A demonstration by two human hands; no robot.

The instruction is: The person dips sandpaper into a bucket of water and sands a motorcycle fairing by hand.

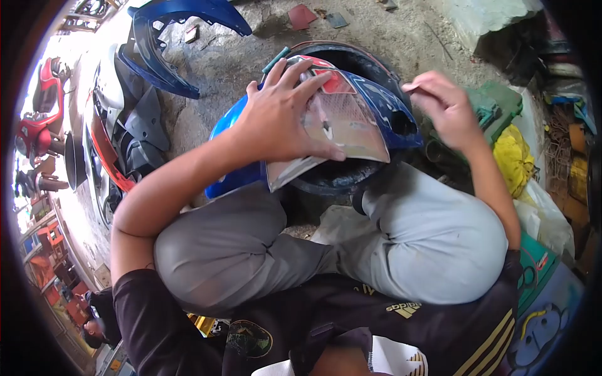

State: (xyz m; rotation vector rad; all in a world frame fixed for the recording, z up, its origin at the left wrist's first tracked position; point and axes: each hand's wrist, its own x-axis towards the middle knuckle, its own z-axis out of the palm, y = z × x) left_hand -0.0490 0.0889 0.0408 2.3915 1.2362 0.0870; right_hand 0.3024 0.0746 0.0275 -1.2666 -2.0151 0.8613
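A curved motorcycle body panel (pixel 354 119), blue and red with a sanded-looking pale patch, lies over a round black basin (pixel 338 188) in front of my knees. My left hand (pixel 276 119) is spread across the panel's left part, with the fingers on its top and the thumb near the lower edge. Off the panel's right side, my right hand (pixel 448 109) is raised with curled fingers, thumb and fingertips close together. Whatever they may hold is too small to make out. Behind my left hand, a green cylindrical object (pixel 276 59) sits by the basin's rim.
Another blue fairing (pixel 138 56) lies on the concrete floor at upper left, near grey and orange body parts (pixel 135 128). A green case (pixel 495 103) and yellow cloth (pixel 514 153) are on the right. Red sandpaper-like sheet (pixel 302 17) lies ahead. A person (pixel 94 329) is at lower left.
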